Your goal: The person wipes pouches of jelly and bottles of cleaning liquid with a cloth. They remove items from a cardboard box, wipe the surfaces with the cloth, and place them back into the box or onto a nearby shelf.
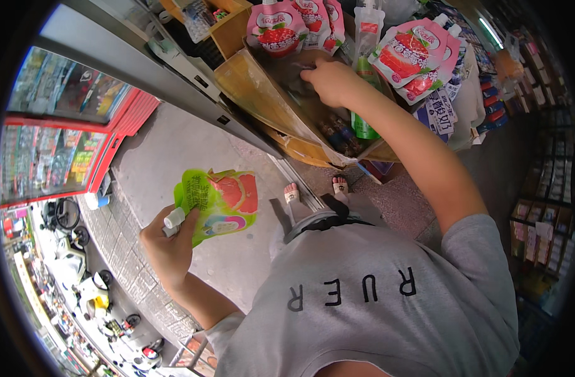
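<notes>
My left hand (169,254) grips green spouted pouches (226,202) with grapefruit pictures, near their white screw caps (175,217). At least two caps show, and the pouches hang over the pavement. My right hand (332,80) reaches into an open wooden compartment (287,110). Its thumb and fingertips are close together over the compartment's brown bottom, and whether they pinch anything is unclear. Pink strawberry pouches (278,30) stand at the compartment's far end. A tall green and clear spouted pouch (365,125) lies along its right side, partly behind my forearm.
More pink strawberry pouches (412,52) lie right of the compartment, above a purple and white printed carton (436,113). A metal door frame (193,85) runs along the left of the wooden stand. Beyond it is a red-framed display fridge (110,155). Parked scooters (87,287) line the street.
</notes>
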The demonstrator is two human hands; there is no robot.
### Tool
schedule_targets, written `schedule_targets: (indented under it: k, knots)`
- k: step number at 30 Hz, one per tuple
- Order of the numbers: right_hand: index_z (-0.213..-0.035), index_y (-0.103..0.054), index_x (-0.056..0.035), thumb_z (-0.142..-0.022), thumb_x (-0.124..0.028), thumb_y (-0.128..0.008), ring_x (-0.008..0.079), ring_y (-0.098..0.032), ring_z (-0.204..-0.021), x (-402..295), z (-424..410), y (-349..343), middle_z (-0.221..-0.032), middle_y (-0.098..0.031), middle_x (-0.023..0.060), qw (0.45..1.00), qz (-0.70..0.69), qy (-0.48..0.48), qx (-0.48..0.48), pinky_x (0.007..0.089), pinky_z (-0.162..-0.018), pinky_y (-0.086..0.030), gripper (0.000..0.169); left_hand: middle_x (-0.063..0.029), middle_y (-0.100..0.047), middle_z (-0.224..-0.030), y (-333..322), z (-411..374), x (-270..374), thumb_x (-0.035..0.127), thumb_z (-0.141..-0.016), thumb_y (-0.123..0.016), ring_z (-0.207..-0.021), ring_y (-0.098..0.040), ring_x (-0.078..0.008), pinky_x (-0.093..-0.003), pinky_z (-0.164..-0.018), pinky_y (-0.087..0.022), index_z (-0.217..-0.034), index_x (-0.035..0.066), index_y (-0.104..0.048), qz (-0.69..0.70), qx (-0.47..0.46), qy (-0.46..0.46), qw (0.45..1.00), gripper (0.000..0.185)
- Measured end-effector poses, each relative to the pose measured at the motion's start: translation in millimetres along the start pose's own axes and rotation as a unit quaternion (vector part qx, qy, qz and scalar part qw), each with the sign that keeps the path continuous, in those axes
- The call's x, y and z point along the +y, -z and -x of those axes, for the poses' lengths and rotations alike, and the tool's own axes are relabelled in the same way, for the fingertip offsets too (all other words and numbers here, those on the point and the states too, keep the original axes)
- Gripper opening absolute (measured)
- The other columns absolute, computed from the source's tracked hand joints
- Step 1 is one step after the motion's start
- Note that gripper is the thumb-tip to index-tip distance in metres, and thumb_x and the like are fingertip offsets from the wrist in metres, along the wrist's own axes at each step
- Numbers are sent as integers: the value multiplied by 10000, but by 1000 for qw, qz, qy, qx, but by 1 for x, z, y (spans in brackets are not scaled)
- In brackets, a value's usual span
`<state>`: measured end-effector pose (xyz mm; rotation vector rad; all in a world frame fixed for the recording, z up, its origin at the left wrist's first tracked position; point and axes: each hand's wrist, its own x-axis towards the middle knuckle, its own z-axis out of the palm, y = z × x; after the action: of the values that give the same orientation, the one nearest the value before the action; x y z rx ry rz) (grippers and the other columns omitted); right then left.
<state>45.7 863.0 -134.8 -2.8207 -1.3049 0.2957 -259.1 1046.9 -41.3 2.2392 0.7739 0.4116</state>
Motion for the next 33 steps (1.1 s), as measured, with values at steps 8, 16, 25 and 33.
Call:
schedule_targets:
  k: [8, 16, 25, 33]
  knots:
    - [-1124, -526, -44, -686, -179, -647, 281, -604, -880, 26, 3, 34, -947, -615, 185, 964, -258, -60, -1, 352, -751, -473, 475, -45, -571, -570, 24, -37, -37, 21, -705, -694, -525, -462, -55, -231, -485, -389, -824, -47, -628, -16, -57, -56, 997, 153]
    - [-1242, -436, -111, -701, -92, -639, 349, -501, -1008, 6, -12, -19, -1098, -484, 176, 983, -121, -9, 135, 414, -841, -433, 578, -57, -587, -577, 27, -46, -54, 20, -707, -695, -524, -481, -59, -236, -484, -395, -844, -49, -637, -15, -82, -55, 995, 165]
    - [-924, -599, -101, -685, -57, -598, 330, -569, -851, 1, 16, -4, -866, -572, 145, 994, -64, 3, 84, 406, -714, -462, 242, -48, -582, -570, 25, -30, -52, 44, -731, -691, -521, -485, -57, -228, -480, -390, -840, -52, -631, -7, -40, -39, 998, 157]
    - [-879, -547, -62, -682, -29, -641, 102, -518, -651, 35, 76, 68, -715, -550, 19, 959, -260, -27, 108, 241, -587, -421, 221, -38, -583, -585, 19, -9, -49, 47, -745, -681, -531, -483, -49, -225, -477, -383, -833, -55, -626, -11, -9, 4, 1000, 144]
